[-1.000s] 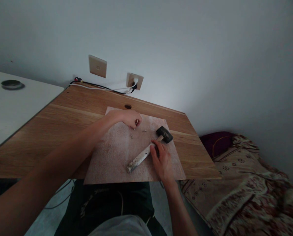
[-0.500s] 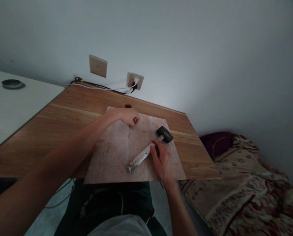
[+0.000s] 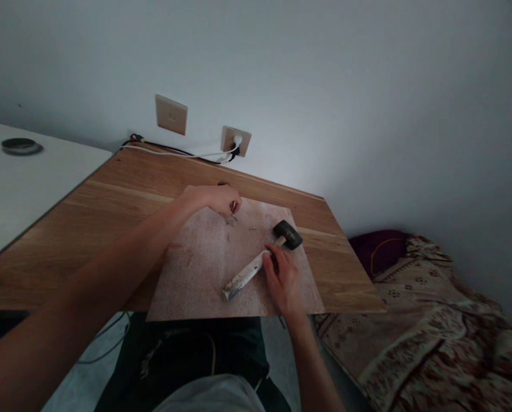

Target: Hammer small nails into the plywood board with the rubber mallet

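Observation:
My left hand [image 3: 225,200] is closed over the upper part of a flat reddish-brown board [image 3: 195,274], fingertips pinched together. A thin metal nail [image 3: 234,217] pokes out just under those fingertips; how many more the fist hides I cannot see. Several nails lie loose on the board, among them one nail [image 3: 229,238] below the hand and one [image 3: 252,229] to its right. My right hand [image 3: 285,279] has thumb and index finger around the pale, worn handle of a mallet [image 3: 246,276], which lies slantwise on the board. Its black head [image 3: 288,234] points up and right.
Under the board is a wooden table [image 3: 88,229]. A white table [image 3: 19,189] adjoins on the left, with a round dark-topped object [image 3: 21,146] on it. Cables [image 3: 178,151] run along the wall to a socket [image 3: 235,141]. Patterned bedding [image 3: 410,309] lies at right.
My left hand has shifted slightly left. A nail below it, blurred before, now lies sharp and more upright on the board. My right hand and the mallet have stayed put.

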Motion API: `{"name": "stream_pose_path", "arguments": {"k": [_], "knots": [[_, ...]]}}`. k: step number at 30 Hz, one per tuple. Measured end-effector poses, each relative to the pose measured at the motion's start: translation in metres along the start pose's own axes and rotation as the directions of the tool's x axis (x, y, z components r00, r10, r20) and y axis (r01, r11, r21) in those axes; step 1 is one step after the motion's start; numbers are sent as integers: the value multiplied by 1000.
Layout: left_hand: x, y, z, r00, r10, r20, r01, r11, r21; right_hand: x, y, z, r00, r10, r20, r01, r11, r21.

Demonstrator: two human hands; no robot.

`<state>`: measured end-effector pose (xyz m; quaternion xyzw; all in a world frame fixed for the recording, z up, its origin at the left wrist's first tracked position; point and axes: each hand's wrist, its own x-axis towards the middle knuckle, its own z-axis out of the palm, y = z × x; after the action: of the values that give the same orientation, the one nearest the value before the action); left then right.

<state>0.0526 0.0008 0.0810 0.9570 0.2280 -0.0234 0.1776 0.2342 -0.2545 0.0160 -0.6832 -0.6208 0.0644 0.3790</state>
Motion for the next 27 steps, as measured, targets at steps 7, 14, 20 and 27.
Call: {"name": "stream_pose_path", "arguments": {"k": [7, 14, 20, 27], "knots": [[0, -4, 1, 1000, -11, -27, 11, 1000, 20, 0, 1, 1, 1000, -3, -1, 3, 1000, -3], [-1, -3, 0, 999, -29, -18, 29, 1000, 7, 0, -1, 0, 1000, 11, 8, -11, 1000, 0], [-5, -4, -4, 999, -20, -26, 21, 999, 26, 0, 0, 0, 1000, 2, 6, -2, 1000, 7], [-3, -16, -2, 997, 3, -73, 0, 999, 53, -1, 2, 1, 1000, 15, 19, -15, 1000, -14]]}}
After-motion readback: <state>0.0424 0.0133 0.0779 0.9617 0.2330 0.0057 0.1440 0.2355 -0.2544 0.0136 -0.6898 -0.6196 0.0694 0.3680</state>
